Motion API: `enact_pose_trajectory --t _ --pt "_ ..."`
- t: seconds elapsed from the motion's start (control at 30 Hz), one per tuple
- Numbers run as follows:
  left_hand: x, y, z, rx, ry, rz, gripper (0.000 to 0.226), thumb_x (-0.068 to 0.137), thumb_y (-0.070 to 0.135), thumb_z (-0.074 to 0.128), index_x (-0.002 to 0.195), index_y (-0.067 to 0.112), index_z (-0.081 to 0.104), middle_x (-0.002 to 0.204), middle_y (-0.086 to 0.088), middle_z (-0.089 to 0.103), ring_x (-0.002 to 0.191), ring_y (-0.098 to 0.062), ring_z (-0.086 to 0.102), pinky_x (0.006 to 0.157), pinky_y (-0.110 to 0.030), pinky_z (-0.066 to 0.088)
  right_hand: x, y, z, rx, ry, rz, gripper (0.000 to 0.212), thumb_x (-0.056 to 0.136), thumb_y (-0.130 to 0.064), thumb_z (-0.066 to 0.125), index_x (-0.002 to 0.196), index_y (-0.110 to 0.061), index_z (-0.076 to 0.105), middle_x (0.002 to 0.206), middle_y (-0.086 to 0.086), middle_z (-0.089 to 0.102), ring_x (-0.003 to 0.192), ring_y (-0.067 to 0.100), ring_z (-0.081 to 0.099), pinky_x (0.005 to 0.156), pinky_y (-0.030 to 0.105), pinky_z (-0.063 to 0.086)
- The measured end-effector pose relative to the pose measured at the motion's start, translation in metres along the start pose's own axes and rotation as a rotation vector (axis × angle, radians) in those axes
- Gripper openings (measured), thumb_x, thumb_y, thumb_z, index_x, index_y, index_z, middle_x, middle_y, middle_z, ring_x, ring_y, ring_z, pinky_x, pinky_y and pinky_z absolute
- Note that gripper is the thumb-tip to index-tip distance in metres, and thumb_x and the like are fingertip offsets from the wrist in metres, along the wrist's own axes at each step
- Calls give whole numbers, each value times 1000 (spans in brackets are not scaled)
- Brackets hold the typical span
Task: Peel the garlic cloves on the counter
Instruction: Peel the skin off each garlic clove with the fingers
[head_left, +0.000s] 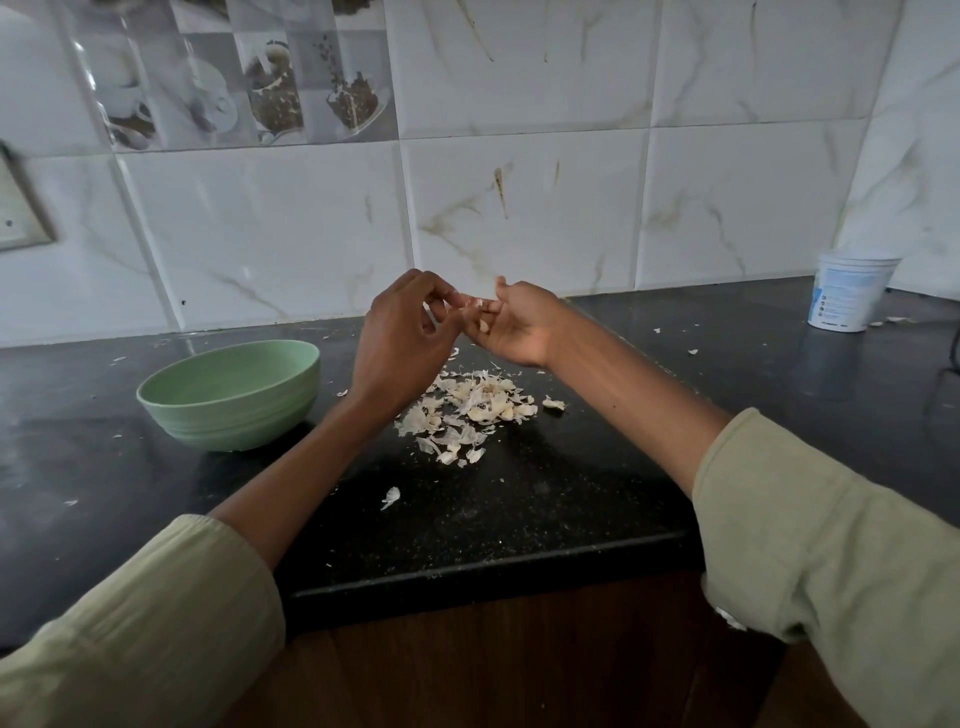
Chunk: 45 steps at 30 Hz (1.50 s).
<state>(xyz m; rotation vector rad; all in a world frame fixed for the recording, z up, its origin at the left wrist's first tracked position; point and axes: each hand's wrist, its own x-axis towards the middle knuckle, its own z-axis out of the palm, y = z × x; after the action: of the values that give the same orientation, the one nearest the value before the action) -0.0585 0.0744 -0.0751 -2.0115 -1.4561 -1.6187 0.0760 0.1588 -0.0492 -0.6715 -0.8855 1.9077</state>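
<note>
Both hands are meeting just above the centre of the frame, over the dark counter (519, 499). The likeliest slip, judging from this pose, is the clove (474, 303) popping out from between the fingertips: it is small, the grip on it is only a pinch, and a hard tug at the skin could be sending it down into the peel pile (470, 410) below, where it would be getting lost among scraps of the same colour. A second risk is a bit of skin staying stuck to the clove. Loose flakes are also drifting outward across the counter, a few lying toward the right and one lower centre, so more pulling could be spreading the mess.

The left hand (402, 338) is curling its fingers inward, thumb and fingertips closing on the pale clove at the meeting point. The right hand (511, 327) is lying palm up and half open, its fingers bending toward the same clove; a second pale piece (484, 326) is resting against its fingers, though whether clove or peel cannot be told.

A green bowl (228, 395) is sitting left of centre, well apart from the hands; its contents are hidden by the rim. A white tub (852, 291) is standing at the far right.
</note>
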Motion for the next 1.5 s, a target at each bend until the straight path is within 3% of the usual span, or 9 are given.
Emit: enact_pose_trajectory --t 0.1,0.27,0.4,0.57,0.63,0.77,0.93,1.2,1.5 --pt "0 -3 0 27 -22 21 9 90 25 79 97 24 73 95 14 68 73 -4 62 64 -20 51 -9 -2 3 -43 -48 -15 54 115 -37 30 138 7 49 135 22 63 111 34 72 54 30 58" --pt "1 -8 2 65 -107 -11 23 84 30 86 105 25 78 94 12 69 76 -2 62 67 -14 45 -24 -4 9 -152 -187 0 65 114 -45 26 143 8 48 76 16 71 66 28 72 52 29 55" --pt "2 -11 -2 -18 -34 -78 12 88 22 84 99 20 78 86 10 73 71 -7 67 68 -32 57 -21 -2 12 -236 -327 15 69 113 -50 31 138 11 50 84 11 64 69 19 58 69 29 52" --pt "2 -8 -2 12 -25 -85 6 97 23 74 96 20 69 81 10 68 66 -9 65 60 -29 51 -18 -4 11 -317 -410 13 67 112 -52 32 122 8 59 78 5 53 65 13 53 72 31 58" --pt "2 -6 0 49 -32 -87 3 101 18 66 99 17 66 84 9 67 71 -8 62 61 -31 48 -18 -2 9 -585 -319 -109 65 112 -53 31 112 3 65 71 3 61 64 16 64 75 38 61" --pt "2 -9 -1 108 -46 -138 5 101 11 62 97 11 65 83 3 69 75 -12 63 65 -40 52 -11 1 2 -1361 -6 -696 53 109 -49 47 91 -8 74 78 -4 76 67 11 70 80 40 61" --pt "2 -11 -7 104 -34 -162 6 94 9 72 89 11 75 73 3 73 65 -15 69 66 -43 60 -7 -7 -7 -1223 -147 -716 20 93 -26 80 96 -6 76 84 7 78 75 23 74 70 32 63" --pt "2 -10 -10 53 6 -209 12 91 14 78 79 16 76 65 4 73 58 -16 71 64 -45 63 -6 -10 -9 -1068 -237 -691 19 85 -12 87 95 0 76 91 14 79 86 21 75 80 31 62" --pt "0 -1 -15 -72 -11 -296 16 90 24 84 81 13 77 66 1 75 56 -11 73 59 -30 62 -12 -12 -11 -1092 -208 -752 20 78 -10 92 91 -3 79 87 11 79 83 19 78 79 27 62"
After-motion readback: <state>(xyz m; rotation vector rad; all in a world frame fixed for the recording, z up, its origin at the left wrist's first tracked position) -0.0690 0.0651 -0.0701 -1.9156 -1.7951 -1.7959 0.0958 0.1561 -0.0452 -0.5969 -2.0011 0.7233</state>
